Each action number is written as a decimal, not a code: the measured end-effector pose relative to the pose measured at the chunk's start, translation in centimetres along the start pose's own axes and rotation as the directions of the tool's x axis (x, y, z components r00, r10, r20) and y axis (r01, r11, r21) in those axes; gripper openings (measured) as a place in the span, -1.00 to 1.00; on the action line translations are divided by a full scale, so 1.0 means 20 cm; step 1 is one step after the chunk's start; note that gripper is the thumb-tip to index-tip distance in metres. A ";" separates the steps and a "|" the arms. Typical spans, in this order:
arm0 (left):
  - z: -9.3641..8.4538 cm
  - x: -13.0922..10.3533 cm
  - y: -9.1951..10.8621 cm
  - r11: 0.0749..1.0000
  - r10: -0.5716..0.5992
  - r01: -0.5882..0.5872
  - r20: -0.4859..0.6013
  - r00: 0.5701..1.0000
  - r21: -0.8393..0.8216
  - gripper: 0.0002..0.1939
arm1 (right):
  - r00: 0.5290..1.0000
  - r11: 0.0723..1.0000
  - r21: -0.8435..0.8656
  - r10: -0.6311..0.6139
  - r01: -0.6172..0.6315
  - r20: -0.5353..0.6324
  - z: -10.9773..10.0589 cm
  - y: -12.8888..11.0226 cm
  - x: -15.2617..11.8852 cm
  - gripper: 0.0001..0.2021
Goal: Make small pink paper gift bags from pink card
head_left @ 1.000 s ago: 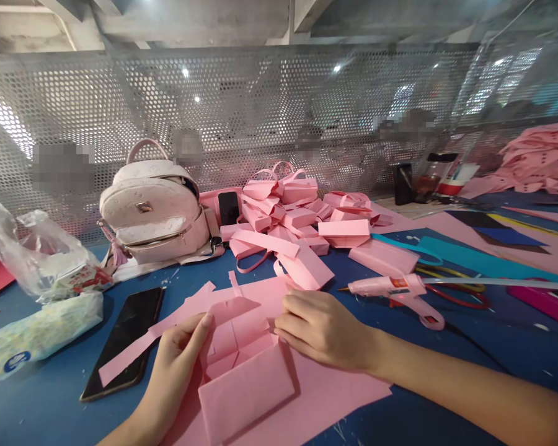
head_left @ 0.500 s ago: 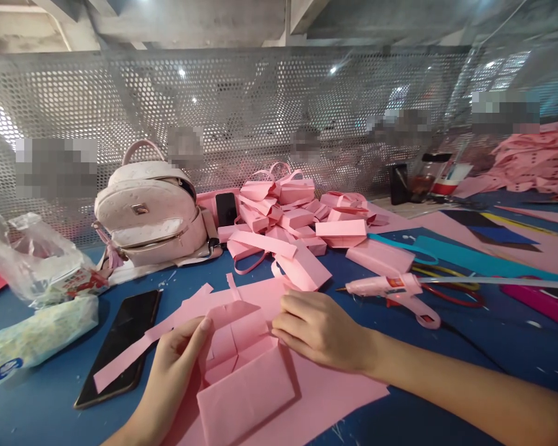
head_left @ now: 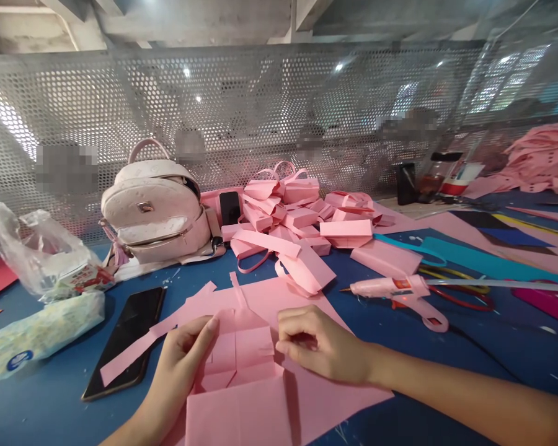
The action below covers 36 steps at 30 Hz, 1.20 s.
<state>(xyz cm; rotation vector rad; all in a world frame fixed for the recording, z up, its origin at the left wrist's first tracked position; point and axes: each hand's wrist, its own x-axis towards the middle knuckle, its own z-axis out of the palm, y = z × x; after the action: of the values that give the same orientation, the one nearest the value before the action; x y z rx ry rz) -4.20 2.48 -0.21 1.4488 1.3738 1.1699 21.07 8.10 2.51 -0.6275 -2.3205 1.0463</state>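
My left hand (head_left: 186, 353) pinches the left edge of a partly folded pink paper bag (head_left: 239, 412), with the thumb on top. The bag's front panel stands nearest me, and creased flaps lie behind it. My right hand (head_left: 325, 344) is loosely curled at the bag's right edge, and I see nothing in its fingers. Under the bag lies a large pink sheet (head_left: 339, 396). A narrow pink strip (head_left: 130, 359) crosses a black phone (head_left: 125, 341) left of my left hand.
A pink glue gun (head_left: 395, 291) lies to the right, its cord trailing away. Behind my hands are a heap of pink bags (head_left: 302, 217) and a pale backpack (head_left: 153, 210). A tissue pack (head_left: 41, 334) and plastic bag (head_left: 41, 260) sit left. Perforated metal (head_left: 260, 111) borders the back.
The bag has turned slightly and shifted toward me, its flaps lying flatter. My right hand has moved down slightly and loosened from the bag's edge. My left hand keeps its pinch.
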 end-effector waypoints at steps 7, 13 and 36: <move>-0.01 0.00 -0.02 0.999 -0.028 0.027 0.016 0.999 0.023 -0.48 | 0.997 0.997 0.026 0.067 -0.068 0.042 0.00 0.06 0.01 -0.69; -0.01 0.00 0.00 1.000 -0.009 0.008 0.012 1.000 0.026 -0.47 | 0.994 0.992 0.060 0.106 -0.107 0.019 0.00 0.06 0.02 -0.70; 0.00 -0.01 0.00 0.998 -0.042 0.042 -0.011 0.999 0.049 -0.46 | 0.958 0.920 0.289 0.284 -0.264 -0.030 0.06 0.08 -0.01 -0.79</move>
<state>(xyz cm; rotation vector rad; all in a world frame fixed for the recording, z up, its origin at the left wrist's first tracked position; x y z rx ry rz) -4.19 2.36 -0.14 1.4435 1.4424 1.1254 20.81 8.15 0.53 -0.8755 -2.0055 1.4276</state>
